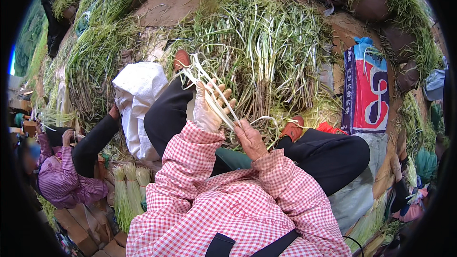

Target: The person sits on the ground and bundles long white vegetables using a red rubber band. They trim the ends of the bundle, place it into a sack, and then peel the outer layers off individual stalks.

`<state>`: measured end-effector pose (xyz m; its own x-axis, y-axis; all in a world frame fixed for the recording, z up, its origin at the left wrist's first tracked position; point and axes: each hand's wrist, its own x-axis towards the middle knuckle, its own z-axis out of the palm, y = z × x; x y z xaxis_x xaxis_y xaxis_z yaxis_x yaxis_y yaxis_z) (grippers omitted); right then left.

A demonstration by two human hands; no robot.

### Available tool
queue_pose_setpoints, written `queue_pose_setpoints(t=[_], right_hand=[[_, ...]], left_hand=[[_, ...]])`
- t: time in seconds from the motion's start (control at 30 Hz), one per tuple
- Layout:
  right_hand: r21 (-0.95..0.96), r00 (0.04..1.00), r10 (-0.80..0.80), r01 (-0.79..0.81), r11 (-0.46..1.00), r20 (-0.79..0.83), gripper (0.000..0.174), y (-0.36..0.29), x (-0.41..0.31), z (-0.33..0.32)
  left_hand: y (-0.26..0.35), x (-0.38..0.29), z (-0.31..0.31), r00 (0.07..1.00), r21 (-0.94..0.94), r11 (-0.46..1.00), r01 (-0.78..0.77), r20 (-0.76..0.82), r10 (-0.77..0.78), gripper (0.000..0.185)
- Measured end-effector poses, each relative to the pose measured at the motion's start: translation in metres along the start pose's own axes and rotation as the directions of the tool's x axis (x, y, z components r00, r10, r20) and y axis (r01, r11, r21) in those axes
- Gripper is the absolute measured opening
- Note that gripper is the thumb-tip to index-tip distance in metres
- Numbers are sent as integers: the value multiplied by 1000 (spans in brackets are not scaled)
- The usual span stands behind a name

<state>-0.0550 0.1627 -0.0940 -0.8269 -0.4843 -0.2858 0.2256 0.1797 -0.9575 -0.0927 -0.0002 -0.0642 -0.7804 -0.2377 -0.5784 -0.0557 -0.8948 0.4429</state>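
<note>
My left hand (209, 109), in a pale thin glove, is turned palm up in front of my lap. A few long whitish stalks (217, 106) lie across its palm, under the thumb, with the fingers partly spread. My bare right hand (251, 139) pinches a stalk near the lower end of this bunch. The upper ends of the stalks bend over beyond the left hand. Ahead of both hands lies a wide heap of green-topped stalks (264, 53) with brownish lower ends, spread on the ground.
A white woven sack (141, 78) stands by my left knee. To the right is a printed plastic bag (369, 89). Tied bundles of pale stalks (132, 185) stand at lower left, near a seated person in a purple checked top (68, 182). Another stalk pile (96, 67) lies at left.
</note>
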Motion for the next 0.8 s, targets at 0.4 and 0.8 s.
queue_pose_setpoints(t=[0.4,0.8], right_hand=[[133,848,250,-212,968,-468,21,25,134,-81],[-61,860,74,-121,991,-506,21,62,156,-100]], left_hand=[[75,64,41,874,228,969,-94,486,-29,37],[5,56,45,956,596,784,173,88,-278,23]])
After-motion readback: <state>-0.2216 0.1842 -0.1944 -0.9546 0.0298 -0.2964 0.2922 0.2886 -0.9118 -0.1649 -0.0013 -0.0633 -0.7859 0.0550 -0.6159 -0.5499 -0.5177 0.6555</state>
